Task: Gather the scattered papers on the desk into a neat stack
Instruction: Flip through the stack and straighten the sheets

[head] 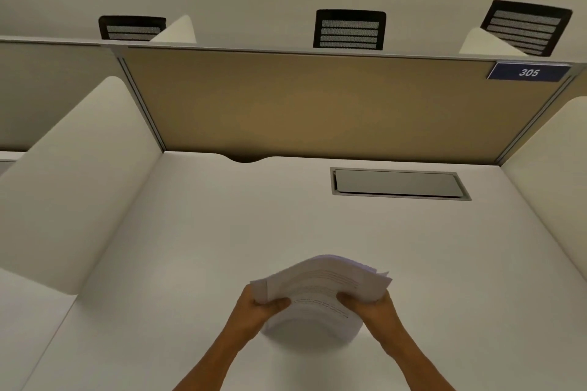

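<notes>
Papers: one bundle of printed sheets (320, 289) held up over the near middle of my white desk (222, 232), edges uneven, the top sheets fanning toward the right; faint lines of text show on the top page.
Left hand: my left hand (259, 306) is clamped on the bundle's left edge, thumb on top.
Right hand: my right hand (370, 306) grips the right edge the same way, thumb on top, fingers hidden underneath.
Desk surface: smooth, matte and white; nothing lies between the bundle and the back wall.
Cable hatch: one grey rectangular flap (398, 183) set flush in the desk, far right, well apart from the papers.
Notch: one curved cut-out (246, 158) at the desk's back edge.
Back panel: tan fabric-like board (317, 105) in a metal frame.
Number plate: one blue tag reading 305 (529, 72), top right of the panel.
Side dividers: two rounded white partitions, left (79, 168) and right (565, 152).
Chairs: three black mesh backs beyond the panel, left (131, 28), middle (349, 29), right (525, 27).
</notes>
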`<state>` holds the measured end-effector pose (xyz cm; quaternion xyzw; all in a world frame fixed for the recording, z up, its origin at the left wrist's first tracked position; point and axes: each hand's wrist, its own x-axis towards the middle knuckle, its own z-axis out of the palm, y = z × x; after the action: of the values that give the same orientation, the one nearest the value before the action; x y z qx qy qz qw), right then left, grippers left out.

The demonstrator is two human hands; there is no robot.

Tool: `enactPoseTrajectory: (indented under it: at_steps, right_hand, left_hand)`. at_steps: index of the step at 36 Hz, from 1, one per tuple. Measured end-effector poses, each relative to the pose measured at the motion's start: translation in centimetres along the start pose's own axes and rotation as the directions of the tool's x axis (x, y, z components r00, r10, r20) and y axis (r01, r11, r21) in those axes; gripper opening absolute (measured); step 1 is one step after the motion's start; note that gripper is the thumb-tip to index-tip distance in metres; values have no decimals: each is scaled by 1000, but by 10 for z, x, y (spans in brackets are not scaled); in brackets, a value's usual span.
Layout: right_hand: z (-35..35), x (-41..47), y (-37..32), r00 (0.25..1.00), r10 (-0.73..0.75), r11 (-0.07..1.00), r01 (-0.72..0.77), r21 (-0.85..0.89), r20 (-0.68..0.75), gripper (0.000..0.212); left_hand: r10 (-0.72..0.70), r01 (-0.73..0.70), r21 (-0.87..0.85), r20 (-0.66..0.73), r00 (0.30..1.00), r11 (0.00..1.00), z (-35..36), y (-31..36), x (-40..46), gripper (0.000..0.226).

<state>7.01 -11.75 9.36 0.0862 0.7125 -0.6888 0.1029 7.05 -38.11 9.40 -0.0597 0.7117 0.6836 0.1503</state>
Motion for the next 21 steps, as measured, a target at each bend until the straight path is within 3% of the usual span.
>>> enactPoseTrajectory:
  at_steps: [3,6,9,15,21]
  right_hand:
    - [3,0,1,999,9,1000,-8,3,-42,34]
    - [1,2,-2,998,-4,1000,5,15,-65,37]
    - [-3,0,-1,997,-5,998,9,56,-74,43]
    - [-1,-5,15,996,56,998,-54,27,-65,47]
    - [12,-2,9,994,37,999,-38,-5,-105,39]
  left_hand:
    - [2,-2,-2,-64,998,1000,7,1,-1,36]
    - [-2,-6,-52,-143,990,999,5,0,0,35]
    - [15,-25,-66,-141,990,997,2,-3,0,43]
    - [-71,70,-17,-134,988,997,3,-17,6,49]
    - [-28,20,-45,-177,984,999,18,-3,11,37]
